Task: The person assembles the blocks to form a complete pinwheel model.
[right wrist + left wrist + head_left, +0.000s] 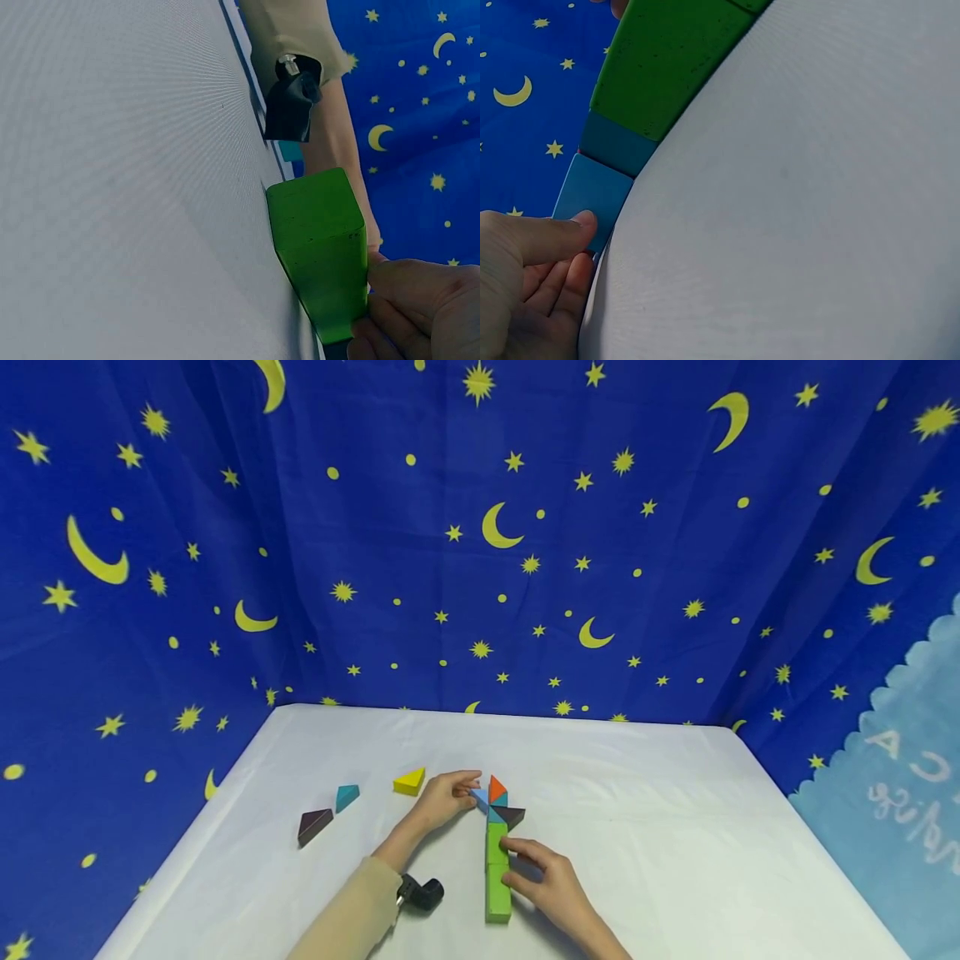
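Note:
A column of blocks runs up the table's middle. At its near end lie two green blocks (498, 895) end to end. Beyond them sit a blue triangular block (495, 816), a dark triangular block (512, 816) jutting right, and an orange triangular block (497, 788) with blue beneath it. My left hand (442, 800) pinches a light blue triangular block (592, 199) against the column's left side, thumb on its face. My right hand (558, 887) rests its fingertips along the right side of the green blocks, thumb at the nearer one and forefinger at the farther.
On the left of the white table (675, 843) lie a yellow triangular block (409, 782), a teal one (347, 797) and a dark brown one (314, 827). A black wrist camera (424, 894) sits by the left sleeve. A blue star-and-moon curtain (420, 552) surrounds the table.

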`<state>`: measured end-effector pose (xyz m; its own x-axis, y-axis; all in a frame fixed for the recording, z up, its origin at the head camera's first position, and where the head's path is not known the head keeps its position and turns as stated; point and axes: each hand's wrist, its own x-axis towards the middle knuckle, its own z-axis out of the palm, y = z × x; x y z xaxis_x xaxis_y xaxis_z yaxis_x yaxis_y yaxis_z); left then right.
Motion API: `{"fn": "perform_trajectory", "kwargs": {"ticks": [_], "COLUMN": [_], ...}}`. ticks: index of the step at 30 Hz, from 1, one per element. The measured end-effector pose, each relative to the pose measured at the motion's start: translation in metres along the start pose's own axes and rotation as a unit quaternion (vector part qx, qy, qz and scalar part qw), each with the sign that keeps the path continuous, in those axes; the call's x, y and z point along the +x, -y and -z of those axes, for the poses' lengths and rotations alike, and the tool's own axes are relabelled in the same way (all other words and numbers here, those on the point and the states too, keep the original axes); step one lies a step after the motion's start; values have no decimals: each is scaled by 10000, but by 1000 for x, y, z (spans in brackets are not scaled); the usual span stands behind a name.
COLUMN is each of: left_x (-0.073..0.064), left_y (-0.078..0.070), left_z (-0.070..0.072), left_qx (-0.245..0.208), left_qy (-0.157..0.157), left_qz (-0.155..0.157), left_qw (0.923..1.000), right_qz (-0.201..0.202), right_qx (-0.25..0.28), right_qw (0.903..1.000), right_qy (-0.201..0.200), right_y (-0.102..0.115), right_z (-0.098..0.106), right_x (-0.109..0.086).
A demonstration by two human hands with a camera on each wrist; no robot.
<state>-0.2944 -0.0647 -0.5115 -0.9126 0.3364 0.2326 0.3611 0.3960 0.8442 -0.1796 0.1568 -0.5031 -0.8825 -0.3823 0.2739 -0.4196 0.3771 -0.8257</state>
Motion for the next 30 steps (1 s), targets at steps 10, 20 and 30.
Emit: {"fn": "perform_trajectory", "kwargs": {"ticks": [10,20,30], "left_x": [3,3,-7], "left_y": [1,1,-11], "left_z": [-2,0,15], "left_qx": [-79,-147,-429], "left_qy": [-8,68,-229], "left_qz": [43,-99,-116], "left_qw": [10000,9998,9987], "right_qz": [-131,-204,-234], "right_qx": [65,111,53], "right_qw": [9999,9997,9997], "right_qy": [45,72,38], "right_y": [2,3,0], "right_z": [1,-1,-1], "right_x": [0,1,1]}}
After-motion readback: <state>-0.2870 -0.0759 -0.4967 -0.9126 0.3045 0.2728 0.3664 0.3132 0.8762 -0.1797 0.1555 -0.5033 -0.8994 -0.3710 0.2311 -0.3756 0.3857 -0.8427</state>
